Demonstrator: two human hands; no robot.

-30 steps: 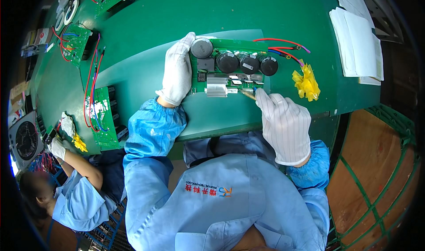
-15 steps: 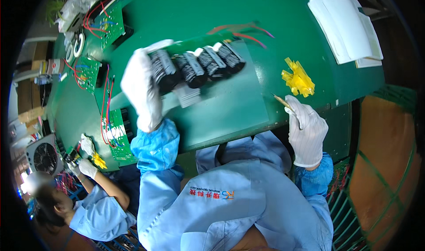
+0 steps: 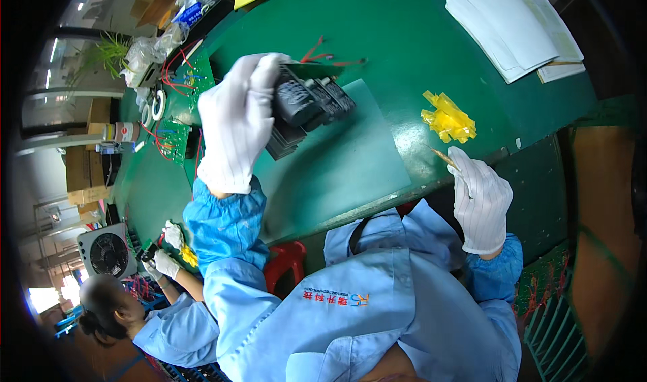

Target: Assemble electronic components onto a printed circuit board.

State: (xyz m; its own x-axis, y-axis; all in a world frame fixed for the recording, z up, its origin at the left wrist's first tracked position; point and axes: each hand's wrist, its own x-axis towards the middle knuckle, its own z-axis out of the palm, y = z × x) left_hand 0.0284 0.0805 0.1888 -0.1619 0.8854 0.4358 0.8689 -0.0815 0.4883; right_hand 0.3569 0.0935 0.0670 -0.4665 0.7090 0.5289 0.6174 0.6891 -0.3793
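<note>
Gloved in white, my left hand (image 3: pixel 236 122) grips a circuit board by its left end and holds it up over the table. Large black cylindrical capacitors (image 3: pixel 296 99) and a dark finned part (image 3: pixel 284 142) sit on the board, which is tilted so that little of its green face shows. Red wires (image 3: pixel 313 50) stick out past its far side. Near the table's front edge, my gloved right hand (image 3: pixel 482 203) pinches a thin, pointed, brass-coloured tool (image 3: pixel 443 157). Just beyond the tool lies a pile of yellow tape strips (image 3: pixel 448 117).
A translucent sheet (image 3: pixel 371 153) covers part of the green table under the board. White papers (image 3: pixel 502 28) lie at the far right. Wired circuit boards (image 3: pixel 176 139) and white tape rolls (image 3: pixel 158 105) are on the left. A co-worker (image 3: pixel 172 331) sits at lower left, near a fan (image 3: pixel 108 252).
My left hand has raised and turned the board, so its row of capacitors now shows more end-on. My right hand still pinches the tool. The whole view has shifted, showing more of the room at left.
</note>
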